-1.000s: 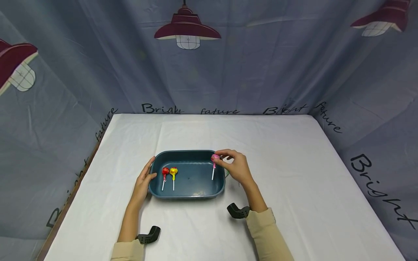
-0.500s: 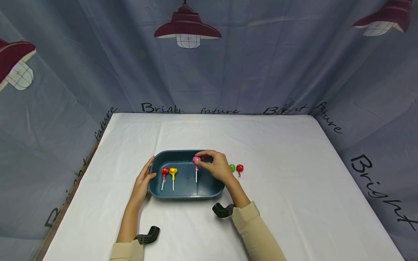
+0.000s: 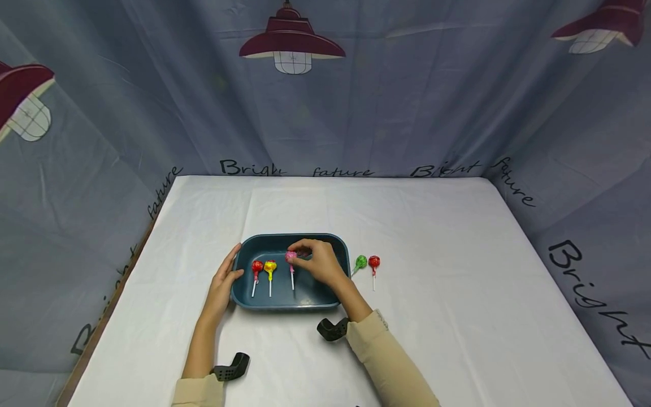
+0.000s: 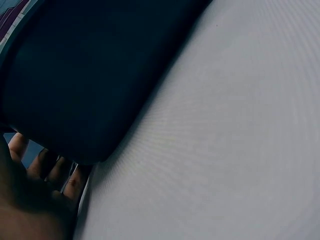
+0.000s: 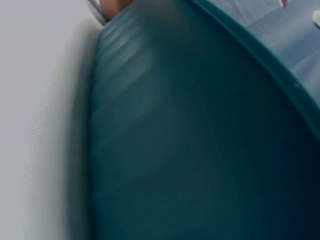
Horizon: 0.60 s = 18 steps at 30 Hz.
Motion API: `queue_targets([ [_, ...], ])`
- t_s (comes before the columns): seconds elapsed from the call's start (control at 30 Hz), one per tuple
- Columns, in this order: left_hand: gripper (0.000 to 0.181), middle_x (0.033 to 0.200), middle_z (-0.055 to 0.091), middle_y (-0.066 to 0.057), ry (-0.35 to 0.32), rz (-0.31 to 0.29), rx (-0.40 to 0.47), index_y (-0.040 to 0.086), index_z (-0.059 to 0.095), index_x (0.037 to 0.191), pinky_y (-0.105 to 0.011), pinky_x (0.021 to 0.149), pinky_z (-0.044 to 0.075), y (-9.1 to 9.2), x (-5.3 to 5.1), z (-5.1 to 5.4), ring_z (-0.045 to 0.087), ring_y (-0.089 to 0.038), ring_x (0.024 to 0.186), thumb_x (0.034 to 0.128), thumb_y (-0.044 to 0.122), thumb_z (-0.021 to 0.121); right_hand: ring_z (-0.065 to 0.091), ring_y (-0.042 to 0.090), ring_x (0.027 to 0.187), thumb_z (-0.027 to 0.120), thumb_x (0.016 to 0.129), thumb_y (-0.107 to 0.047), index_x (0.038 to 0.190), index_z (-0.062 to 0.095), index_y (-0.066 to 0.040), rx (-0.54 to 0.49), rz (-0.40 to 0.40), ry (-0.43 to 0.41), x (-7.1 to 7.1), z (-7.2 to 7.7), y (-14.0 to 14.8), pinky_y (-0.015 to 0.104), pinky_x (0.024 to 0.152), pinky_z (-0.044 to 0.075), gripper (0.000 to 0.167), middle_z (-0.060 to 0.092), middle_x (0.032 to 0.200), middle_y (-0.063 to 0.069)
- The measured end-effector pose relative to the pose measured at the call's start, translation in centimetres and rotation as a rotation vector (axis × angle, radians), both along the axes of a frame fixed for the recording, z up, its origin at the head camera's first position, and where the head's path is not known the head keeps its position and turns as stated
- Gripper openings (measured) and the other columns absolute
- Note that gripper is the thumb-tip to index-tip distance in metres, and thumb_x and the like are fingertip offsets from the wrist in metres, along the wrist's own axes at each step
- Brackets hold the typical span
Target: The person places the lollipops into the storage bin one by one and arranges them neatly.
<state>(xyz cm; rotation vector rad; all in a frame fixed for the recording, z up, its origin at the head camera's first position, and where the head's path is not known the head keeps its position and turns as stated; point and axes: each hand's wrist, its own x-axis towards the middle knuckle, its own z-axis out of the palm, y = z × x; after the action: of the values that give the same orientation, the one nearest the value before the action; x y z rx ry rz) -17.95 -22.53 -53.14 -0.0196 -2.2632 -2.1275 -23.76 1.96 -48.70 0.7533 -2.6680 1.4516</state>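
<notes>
A dark teal tray (image 3: pixel 293 307) stands on the white-covered table. My left hand (image 3: pixel 221 282) holds its left end, thumb over the rim and fingers along the outer wall; in the left wrist view those fingers (image 4: pixel 72 184) lie beside the tray's corner. Inside the tray, my right hand (image 3: pixel 321 262) pinches a pink lollipop (image 3: pixel 291 260) by its head, stick pointing toward me. To its left lie a red lollipop (image 3: pixel 256 268) and a yellow lollipop (image 3: pixel 270 268), side by side with sticks toward me. The right wrist view shows mostly blurred tray (image 5: pixel 165 125), with the lollipop hidden.
Just right of the tray, a green lollipop (image 3: pixel 360 262) and a second red lollipop (image 3: pixel 374 263) lie on the white cloth (image 3: pixel 458 282). Behind the table hangs a grey-blue curtain (image 3: pixel 407 102) with printed lamps. Black devices (image 3: pixel 231 367) sit on both wrists.
My right hand has carried the pink lollipop leftward from the tray's right end toward its middle. This uncovered the green and red lollipops on the table. My left hand has stayed in place.
</notes>
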Motion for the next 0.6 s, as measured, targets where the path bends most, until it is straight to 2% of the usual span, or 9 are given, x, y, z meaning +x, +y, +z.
queue_targets([
  [0.17,0.053,0.150,0.025,0.006,-0.012,-0.002,0.004,0.024,0.034,0.144,-0.039,0.109,0.013,-0.1,0.1,0.0,0.013,-0.012,0.138,0.0949,0.006,0.044,0.062,0.009,0.078,0.072,0.080,-0.019,0.097,0.070,-0.008,0.015,0.014,-0.057,-0.1,-0.1,-0.7,0.021,0.069,0.049,0.019,0.068,0.089,-0.001],
  [0.37,0.054,0.152,0.021,-0.002,-0.038,-0.009,0.001,0.014,0.030,0.146,-0.042,0.110,0.012,0.5,1.0,2.1,0.010,-0.018,0.139,0.0943,0.003,0.042,0.063,0.010,0.076,0.073,0.079,-0.014,0.094,0.070,-0.006,-0.021,0.019,-0.101,0.0,-0.3,-1.4,0.017,0.066,0.049,0.018,0.068,0.085,0.002],
  [0.4,0.054,0.152,0.020,-0.003,-0.040,-0.010,0.001,0.013,0.030,0.146,-0.042,0.110,0.011,0.6,1.0,2.2,0.010,-0.018,0.139,0.0941,0.002,0.042,0.063,0.010,0.076,0.073,0.079,-0.014,0.094,0.070,-0.005,-0.025,0.023,-0.101,0.0,-0.3,-1.4,0.018,0.066,0.049,0.018,0.068,0.085,0.003],
  [0.6,0.054,0.151,0.023,0.003,-0.030,-0.005,0.023,0.021,0.033,0.145,-0.039,0.110,0.011,0.0,0.2,0.3,0.011,-0.013,0.138,0.0948,0.004,0.043,0.062,0.009,0.073,0.075,0.077,-0.015,0.091,0.070,-0.006,0.002,0.044,-0.092,-0.4,-0.5,-1.6,0.019,0.065,0.048,0.017,0.068,0.083,0.001],
])
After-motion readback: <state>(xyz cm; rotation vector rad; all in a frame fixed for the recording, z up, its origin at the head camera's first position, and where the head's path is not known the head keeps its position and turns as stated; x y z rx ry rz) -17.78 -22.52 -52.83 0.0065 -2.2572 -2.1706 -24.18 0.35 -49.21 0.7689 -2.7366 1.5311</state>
